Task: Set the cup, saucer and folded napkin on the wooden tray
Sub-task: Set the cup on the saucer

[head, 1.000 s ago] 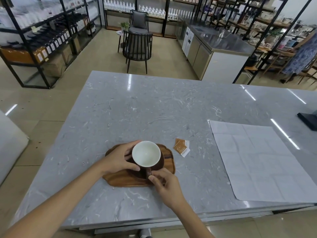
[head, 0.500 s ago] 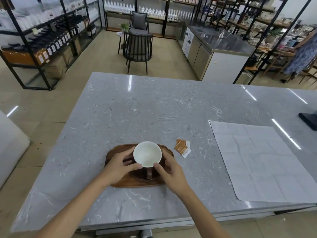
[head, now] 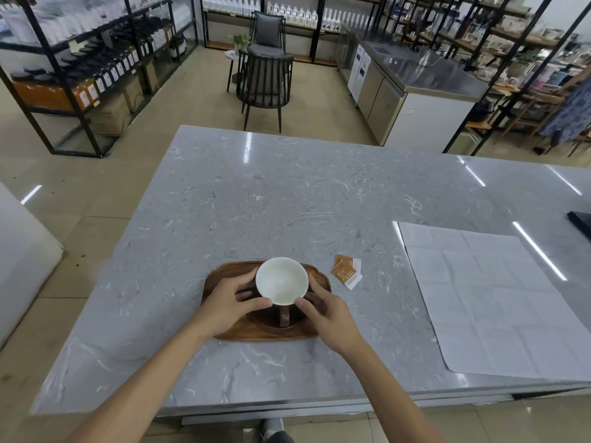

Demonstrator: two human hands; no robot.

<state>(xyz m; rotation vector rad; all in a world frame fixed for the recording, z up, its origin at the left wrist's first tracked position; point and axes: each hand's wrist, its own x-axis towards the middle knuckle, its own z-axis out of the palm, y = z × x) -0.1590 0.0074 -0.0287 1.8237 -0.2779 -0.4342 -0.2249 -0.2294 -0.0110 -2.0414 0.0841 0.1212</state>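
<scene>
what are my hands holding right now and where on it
Both the left hand and right hand hold the cup by its sides, near the rim.

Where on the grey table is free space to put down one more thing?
The grey marble table is bare beyond the wooden tray and left of it. Crowded: the tray itself, with white cup and both hands, and the orange sachets before the white paper sheet.

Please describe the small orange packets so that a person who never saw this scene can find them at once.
On the grey marble table, find the wooden tray near the front edge, where two hands hold a white cup. The orange packets lie just right of that tray, flat on the marble. They are the only orange things on the table.
</scene>
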